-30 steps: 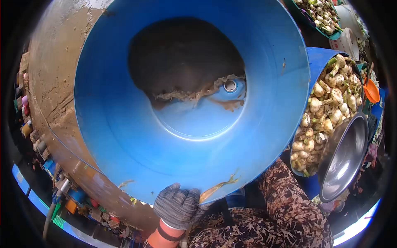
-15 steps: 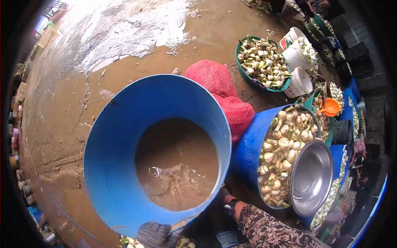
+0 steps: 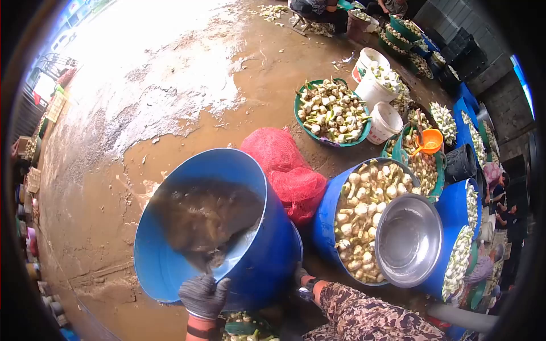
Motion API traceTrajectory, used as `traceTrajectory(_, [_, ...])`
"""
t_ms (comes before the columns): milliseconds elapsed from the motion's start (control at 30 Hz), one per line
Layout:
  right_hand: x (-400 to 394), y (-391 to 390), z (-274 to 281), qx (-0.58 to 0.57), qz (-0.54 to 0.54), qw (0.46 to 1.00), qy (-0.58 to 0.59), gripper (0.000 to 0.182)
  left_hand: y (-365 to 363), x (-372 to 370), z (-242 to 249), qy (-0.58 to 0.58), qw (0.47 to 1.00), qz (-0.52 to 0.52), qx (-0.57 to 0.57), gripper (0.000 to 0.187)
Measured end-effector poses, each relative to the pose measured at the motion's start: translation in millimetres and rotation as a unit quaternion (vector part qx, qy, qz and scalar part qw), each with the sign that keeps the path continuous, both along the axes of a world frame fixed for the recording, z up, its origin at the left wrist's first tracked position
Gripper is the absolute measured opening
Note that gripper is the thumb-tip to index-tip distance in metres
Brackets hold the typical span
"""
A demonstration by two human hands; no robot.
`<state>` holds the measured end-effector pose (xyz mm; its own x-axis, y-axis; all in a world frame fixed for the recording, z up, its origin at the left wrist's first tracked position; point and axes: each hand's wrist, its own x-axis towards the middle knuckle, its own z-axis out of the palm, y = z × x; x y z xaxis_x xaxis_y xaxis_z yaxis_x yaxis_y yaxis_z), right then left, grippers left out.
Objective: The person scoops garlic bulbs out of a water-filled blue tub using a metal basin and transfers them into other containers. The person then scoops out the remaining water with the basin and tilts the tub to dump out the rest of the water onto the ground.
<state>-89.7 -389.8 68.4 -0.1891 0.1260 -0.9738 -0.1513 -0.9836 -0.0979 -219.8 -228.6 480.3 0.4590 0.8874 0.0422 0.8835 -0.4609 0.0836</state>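
A large blue barrel (image 3: 267, 261) leans over to the left, and brown muddy water (image 3: 207, 213) sloshes inside it. My left hand (image 3: 205, 295), in a grey knit glove, is closed over the barrel's near rim. Against the barrel's lower right side is my right hand (image 3: 301, 274), also in a dark glove; a watch sits at its wrist, and its fingers are hidden. To the right stands another blue barrel (image 3: 325, 227), full of garlic bulbs (image 3: 364, 213) with stems. A shiny metal basin (image 3: 408, 241) rests on its right edge.
Red mesh sacks (image 3: 284, 170) lie behind the tilted barrel. Beyond are a green basket of garlic (image 3: 333, 111), white buckets (image 3: 384, 122) and an orange scoop (image 3: 429, 141). More garlic (image 3: 242, 329) lies below my left hand. Wet muddy floor (image 3: 96, 227) stretches left; other people sit farther back.
The barrel has tipped farther left, and its water has surged toward the far side of the mouth. My left hand has risen with the rim; my right hand stays low at its side.
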Motion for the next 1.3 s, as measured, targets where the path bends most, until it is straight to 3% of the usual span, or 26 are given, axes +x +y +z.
traceTrajectory(67, [-1.6,1.3,-0.5,0.07,0.158,0.985,-0.002,0.047,28.5,16.3,4.8,0.03,0.998,-0.034,0.045,0.049])
traceTrajectory(133, [4.2,-7.7,-3.2,0.206,0.375,0.904,0.023,0.043,52.8,25.5,5.3,0.025,0.997,-0.042,0.051,0.05])
traceTrajectory(200, [9.7,-13.3,-2.2,0.377,0.567,0.732,0.029,0.038,68.5,19.2,5.3,0.034,0.998,-0.042,0.036,0.052])
traceTrajectory(267, [15.3,-13.6,-2.7,0.5,0.681,0.535,-0.005,0.034,71.7,15.5,1.7,0.069,0.996,-0.052,0.001,0.054])
traceTrajectory(333, [49.5,29.5,82.3,0.373,0.525,0.756,-0.115,0.03,66.2,7.5,-15.8,0.096,0.994,-0.054,-0.025,0.055])
traceTrajectory(367, [69.8,46.8,130.8,0.345,0.413,0.821,-0.189,0.028,61.8,3.6,-30.2,0.102,0.992,-0.051,-0.058,0.056])
traceTrajectory(433, [105.9,77.8,213.9,0.385,0.234,0.833,-0.322,0.024,48.2,1.2,-42.6,0.114,0.985,-0.06,-0.112,0.057])
traceTrajectory(467, [125.5,99.3,252.3,0.41,0.152,0.836,-0.332,0.022,43.3,1.3,-48.0,0.12,0.982,-0.067,-0.126,0.056])
traceTrajectory(500, [131.7,105.7,258.3,0.462,0.092,0.799,-0.373,0.026,40.1,0.2,-53.5,0.126,0.979,-0.073,-0.141,0.056])
traceTrajectory(567, [105.0,90.5,214.9,0.501,-0.057,0.746,-0.435,0.032,36.6,-5.7,-60.7,0.115,0.983,-0.056,-0.13,0.054])
traceTrajectory(600, [102.8,94.1,224.9,0.502,-0.045,0.75,-0.429,0.032,38.1,-5.6,-60.1,0.098,0.987,-0.056,-0.116,0.054])
traceTrajectory(667, [100.6,115.9,266.0,0.375,-0.214,0.888,-0.157,0.039,42.7,-15.1,-60.7,0.086,0.987,-0.06,-0.119,0.053])
traceTrajectory(700, [98.6,121.0,265.4,0.368,-0.205,0.894,-0.155,0.039,48.5,-22.5,-62.5,0.07,0.989,-0.043,-0.119,0.054])
traceTrajectory(767, [97.0,134.1,265.6,0.468,0.001,0.854,-0.226,0.042,59.9,-34.9,-60.4,0.071,0.992,-0.035,-0.1,0.054])
traceTrajectory(833, [95.9,157.6,292.3,0.613,0.122,0.71,-0.324,0.052,76.6,-47.2,-47.7,0.094,0.993,-0.019,-0.068,0.055])
traceTrajectory(867, [95.5,175.1,310.3,0.617,0.128,0.708,-0.32,0.052,87.2,-52.3,-37.3,0.107,0.992,-0.025,-0.068,0.056])
traceTrajectory(933, [91.3,211.2,345.4,0.722,0.183,0.56,-0.363,0.063,115.4,-58.8,-16.7,0.087,0.995,-0.057,-0.008,0.054])
traceTrajectory(967, [83.0,229.3,355.3,0.712,0.242,0.558,-0.351,0.071,127.8,-61.8,-8.6,0.074,0.995,-0.058,0.018,0.054])
traceTrajectory(1033, [72.2,271.1,359.1,0.731,0.318,0.477,-0.37,0.069,153.1,-64.0,9.3,0.063,0.995,-0.066,0.037,0.053])
traceTrajectory(1067, [69.1,291.8,369.1,0.734,0.318,0.472,-0.37,0.069,163.1,-62.5,20.0,0.063,0.995,-0.065,0.031,0.051])
traceTrajectory(1133, [65.1,328.5,402.3,0.604,0.518,0.511,-0.325,0.056,179.2,-69.8,21.2,0.046,0.996,-0.046,0.062,0.05])
traceTrajectory(1200, [58.2,338.5,403.9,0.624,0.497,0.493,-0.346,0.053,192.5,-74.2,27.9,0.036,0.997,0.013,0.074,0.045])
traceTrajectory(1267, [54.7,355.3,412.8,0.626,0.49,0.487,-0.362,0.053,206.3,-78.9,35.0,-0.155,0.968,0.047,0.192,0.037])
traceTrajectory(1300, [54.3,361.4,419.2,0.607,0.489,0.509,-0.366,0.053,200.1,-90.6,30.6,-0.121,0.942,0.108,0.294,0.031])
